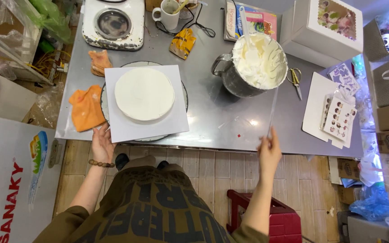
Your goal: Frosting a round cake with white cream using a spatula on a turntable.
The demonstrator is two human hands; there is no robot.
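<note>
A round white frosted cake (144,93) sits on a square white board (167,123) atop a turntable (185,96) on the steel table (221,117). My left hand (101,145) rests at the table's front edge, touching the board's near left corner. My right hand (270,150) pinches the near end of a thin clear plastic strip (273,105) that rises toward a metal pot of white cream (258,63) with a white spatula (248,38) standing in it.
An orange cloth (86,108) lies left of the cake, another (99,62) behind it. A single burner stove (113,23), a mug (167,14), scissors (296,81), white cake boxes (323,27) and a sticker sheet (338,118) are on the table. A red stool (284,222) stands by my legs.
</note>
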